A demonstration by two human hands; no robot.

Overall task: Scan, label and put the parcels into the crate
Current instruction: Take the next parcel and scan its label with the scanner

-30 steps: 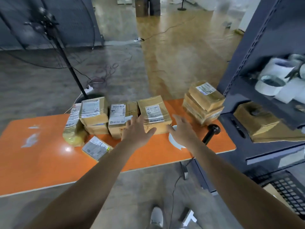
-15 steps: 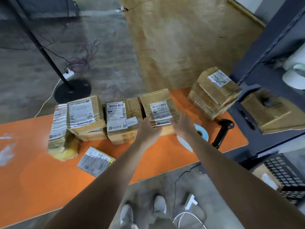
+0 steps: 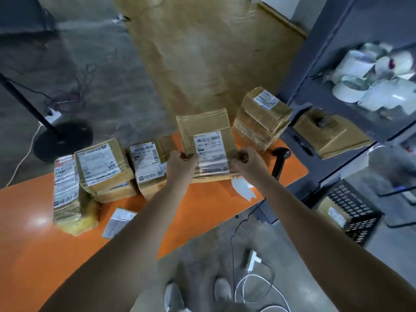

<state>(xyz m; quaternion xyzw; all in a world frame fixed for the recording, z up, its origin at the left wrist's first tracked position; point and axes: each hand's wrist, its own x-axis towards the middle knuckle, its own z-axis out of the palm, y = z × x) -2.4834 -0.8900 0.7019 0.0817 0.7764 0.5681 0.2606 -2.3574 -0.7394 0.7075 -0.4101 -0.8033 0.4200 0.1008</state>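
A brown cardboard parcel [image 3: 206, 131] with a white barcode label is lifted off the orange table [image 3: 45, 239], tilted toward me. My left hand [image 3: 180, 164] grips its near left corner and my right hand [image 3: 251, 162] grips its near right corner. Several other taped parcels [image 3: 102, 165] stand in a row at the left, and a stack of parcels [image 3: 262, 118] stands at the far right end. A black handheld scanner [image 3: 280, 157] stands just right of my right hand. A black crate [image 3: 358, 212] sits on the floor at the right, with a parcel inside.
A white label roll [image 3: 242, 190] lies on the table under the held parcel. A flat small parcel [image 3: 118, 220] lies near the front edge. A grey shelf rack [image 3: 326, 70] with white rolls stands right. A fan stand base [image 3: 60, 139] and cables are on the floor.
Both hands reached the middle parcel, took hold of its near corners and lifted it up off the table toward me. The view has tilted downward.
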